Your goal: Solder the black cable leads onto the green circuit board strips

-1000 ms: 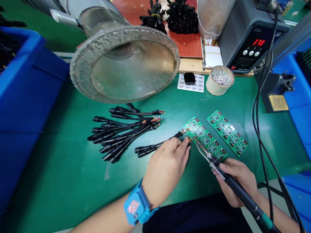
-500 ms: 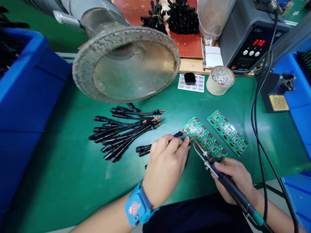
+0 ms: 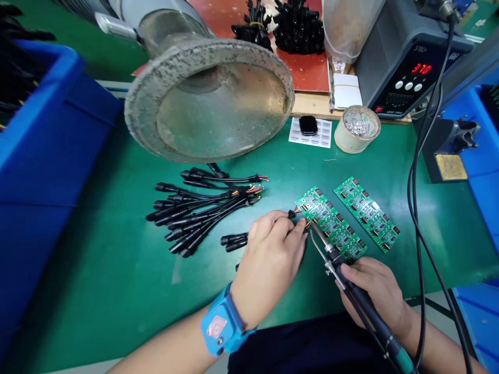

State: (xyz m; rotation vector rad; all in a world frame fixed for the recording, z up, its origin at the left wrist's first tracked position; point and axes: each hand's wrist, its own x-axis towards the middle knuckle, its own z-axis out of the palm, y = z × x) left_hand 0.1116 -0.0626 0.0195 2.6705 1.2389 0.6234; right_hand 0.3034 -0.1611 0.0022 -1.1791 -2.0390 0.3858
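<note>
- Left hand point(image 3: 268, 259): lying on the green mat point(image 3: 97, 270), fingers drawn close together, thumb and forefinger pinching the end of a black cable point(image 3: 290, 213). A blue wrist strap point(image 3: 220, 324) is worn on this wrist.
- Cable: its coloured wire ends sit against the near-left edge of the nearer circuit board point(image 3: 337, 231); its plug end runs out to the left of the hand.
- Right hand point(image 3: 376, 293): fingers wrapped around the handle of a soldering iron point(image 3: 331, 257) in a pen-style grip.
- Soldering iron: its tip meets the same board edge, just beside the left fingertips.
- Second circuit board point(image 3: 368, 213): flat on the mat, just beside the first and to its right.
- Loose bundle of cables point(image 3: 198, 210): left of the hands, under a round metal hood point(image 3: 210, 98).
- Soldering station point(image 3: 409, 62): rear right, display reading 370.
</note>
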